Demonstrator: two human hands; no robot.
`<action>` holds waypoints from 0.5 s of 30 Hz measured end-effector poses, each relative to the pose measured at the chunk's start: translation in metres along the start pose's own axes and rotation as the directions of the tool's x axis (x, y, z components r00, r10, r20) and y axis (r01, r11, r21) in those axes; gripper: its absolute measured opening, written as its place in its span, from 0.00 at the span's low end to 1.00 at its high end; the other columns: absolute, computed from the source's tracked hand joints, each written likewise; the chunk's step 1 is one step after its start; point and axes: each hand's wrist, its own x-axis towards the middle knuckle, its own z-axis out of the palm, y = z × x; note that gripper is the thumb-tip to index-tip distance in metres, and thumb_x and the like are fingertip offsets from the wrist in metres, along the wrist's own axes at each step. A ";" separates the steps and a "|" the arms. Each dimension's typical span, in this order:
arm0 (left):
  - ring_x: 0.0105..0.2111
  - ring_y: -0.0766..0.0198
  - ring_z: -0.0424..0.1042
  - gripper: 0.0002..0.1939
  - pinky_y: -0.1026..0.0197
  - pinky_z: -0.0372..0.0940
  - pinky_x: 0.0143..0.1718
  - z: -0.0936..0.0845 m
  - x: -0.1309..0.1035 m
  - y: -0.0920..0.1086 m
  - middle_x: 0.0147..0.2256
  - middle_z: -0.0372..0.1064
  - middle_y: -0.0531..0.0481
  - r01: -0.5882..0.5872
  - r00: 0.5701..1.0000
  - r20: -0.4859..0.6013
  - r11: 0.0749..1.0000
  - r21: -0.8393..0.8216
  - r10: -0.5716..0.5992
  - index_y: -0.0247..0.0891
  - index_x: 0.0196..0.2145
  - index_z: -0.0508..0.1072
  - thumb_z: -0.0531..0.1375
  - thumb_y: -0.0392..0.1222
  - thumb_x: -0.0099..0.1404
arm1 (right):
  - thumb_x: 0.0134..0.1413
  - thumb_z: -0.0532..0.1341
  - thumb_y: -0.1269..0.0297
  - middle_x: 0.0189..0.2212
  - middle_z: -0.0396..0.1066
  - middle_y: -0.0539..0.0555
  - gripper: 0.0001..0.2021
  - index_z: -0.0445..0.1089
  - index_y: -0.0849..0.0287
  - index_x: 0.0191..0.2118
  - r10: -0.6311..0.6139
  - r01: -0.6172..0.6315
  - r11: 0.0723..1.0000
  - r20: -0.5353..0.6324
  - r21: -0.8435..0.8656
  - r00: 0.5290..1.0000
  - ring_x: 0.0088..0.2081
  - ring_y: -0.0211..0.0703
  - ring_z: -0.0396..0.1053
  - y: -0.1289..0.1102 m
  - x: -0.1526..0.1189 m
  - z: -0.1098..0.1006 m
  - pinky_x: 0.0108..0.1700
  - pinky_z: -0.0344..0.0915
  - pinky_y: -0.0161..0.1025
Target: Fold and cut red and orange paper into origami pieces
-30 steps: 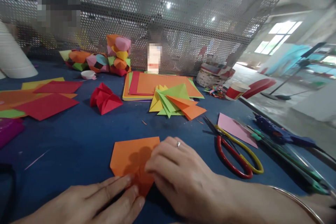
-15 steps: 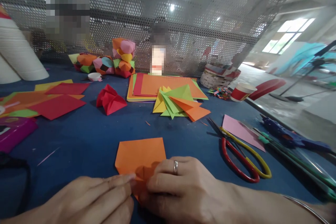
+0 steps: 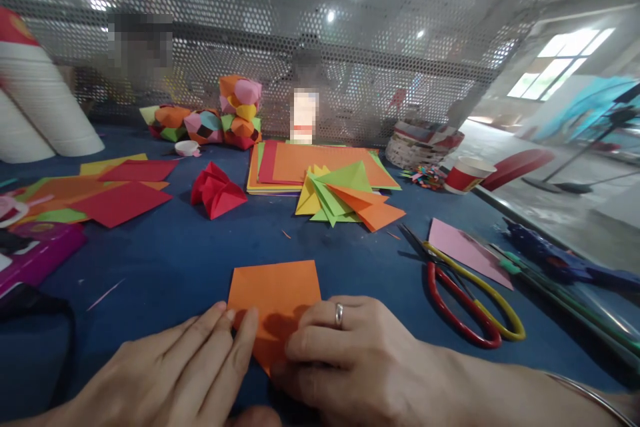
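An orange sheet of paper (image 3: 275, 293), partly folded, lies on the blue table (image 3: 165, 260) right in front of me. My left hand (image 3: 185, 370) rests flat with its fingertips on the sheet's near left edge. My right hand (image 3: 350, 357), with a ring on one finger, presses the sheet's near right corner down, fingers curled over it. The near tip of the paper is partly hidden under both hands.
Red-and-yellow scissors (image 3: 465, 300) and a pink sheet (image 3: 465, 250) lie to the right, then a blue glue gun (image 3: 550, 260). Folded triangles (image 3: 345, 200) sit on a paper stack (image 3: 310, 163). A red folded piece (image 3: 217, 190), loose sheets (image 3: 100, 197), paper balls (image 3: 220, 120) and a perforated screen (image 3: 320, 47) lie beyond.
My left hand has opened flat and slid up onto the sheet's left edge. My right hand stays pressing the near corner. The view has shifted slightly.
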 end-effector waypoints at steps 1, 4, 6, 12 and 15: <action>0.39 0.45 0.84 0.20 0.50 0.76 0.38 -0.002 0.005 0.000 0.41 0.83 0.35 -0.003 0.999 -0.038 0.999 0.050 0.004 0.26 0.56 0.73 0.51 0.43 0.77 | 0.71 0.63 0.60 0.33 0.77 0.50 0.11 0.77 0.62 0.39 -0.002 0.002 1.000 0.004 0.003 1.000 0.34 0.39 0.70 0.000 0.000 0.000 0.36 0.68 0.38; 0.32 0.53 0.83 0.15 0.54 0.75 0.34 -0.006 0.019 0.001 0.34 0.84 0.42 -0.008 0.994 -0.108 0.992 0.126 0.022 0.32 0.45 0.76 0.51 0.42 0.76 | 0.71 0.63 0.61 0.33 0.76 0.51 0.11 0.77 0.61 0.38 0.002 -0.002 1.000 -0.002 0.010 1.000 0.33 0.39 0.70 0.001 0.000 0.000 0.35 0.68 0.38; 0.32 0.55 0.83 0.14 0.56 0.75 0.35 -0.008 0.023 0.002 0.33 0.84 0.44 0.019 0.992 -0.128 0.993 0.113 -0.005 0.35 0.42 0.76 0.52 0.42 0.76 | 0.70 0.63 0.62 0.33 0.76 0.51 0.10 0.77 0.61 0.38 0.004 -0.004 1.000 -0.007 -0.005 1.000 0.33 0.40 0.70 0.001 0.001 -0.001 0.34 0.67 0.39; 0.46 0.62 0.81 0.19 0.64 0.74 0.52 -0.011 0.028 -0.016 0.48 0.83 0.51 -0.042 0.999 0.003 0.951 -0.305 0.045 0.41 0.52 0.78 0.52 0.33 0.71 | 0.71 0.60 0.67 0.34 0.77 0.52 0.08 0.78 0.62 0.43 -0.036 0.037 0.999 0.038 -0.032 0.999 0.36 0.41 0.72 0.002 0.000 -0.004 0.37 0.67 0.39; 0.50 0.65 0.80 0.19 0.68 0.72 0.56 -0.016 0.043 -0.032 0.50 0.82 0.51 -0.015 0.988 0.127 0.877 -0.480 0.086 0.42 0.51 0.80 0.51 0.32 0.74 | 0.72 0.58 0.67 0.38 0.79 0.54 0.10 0.77 0.63 0.47 -0.048 0.049 0.998 0.055 -0.030 0.997 0.40 0.42 0.75 0.004 -0.002 -0.003 0.42 0.70 0.38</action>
